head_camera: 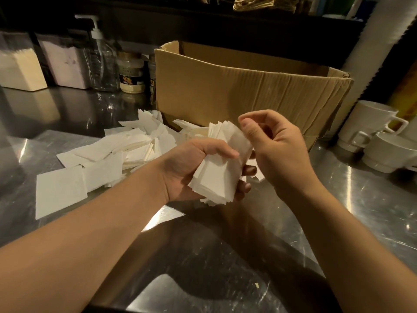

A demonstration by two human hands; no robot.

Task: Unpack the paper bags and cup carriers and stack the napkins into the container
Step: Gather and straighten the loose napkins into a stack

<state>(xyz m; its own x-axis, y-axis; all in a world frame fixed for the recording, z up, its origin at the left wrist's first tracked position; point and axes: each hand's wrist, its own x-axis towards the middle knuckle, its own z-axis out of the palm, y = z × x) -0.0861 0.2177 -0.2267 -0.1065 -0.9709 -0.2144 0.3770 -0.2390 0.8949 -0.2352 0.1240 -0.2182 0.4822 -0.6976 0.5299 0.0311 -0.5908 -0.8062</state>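
Head view: the left hand is gripping a napkin stack in front of the cardboard box. The right hand is pinching the stack's top edge. Loose napkins are lying left of the box. The paper appears light, soft and prone to fanning; holding across the stack's flat faces seems advisable.

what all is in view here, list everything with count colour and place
napkin stack: one, white, held above the counter
loose napkins: many, white, heaped left of the box
cardboard box: one, brown, open, behind the hands
counter: one, steel, underneath
mugs: several, white, stacked at right
pump bottle: one, clear, back left
jar: one, pale, beside the bottle
left hand: grips the stack
right hand: pinches its top napkin
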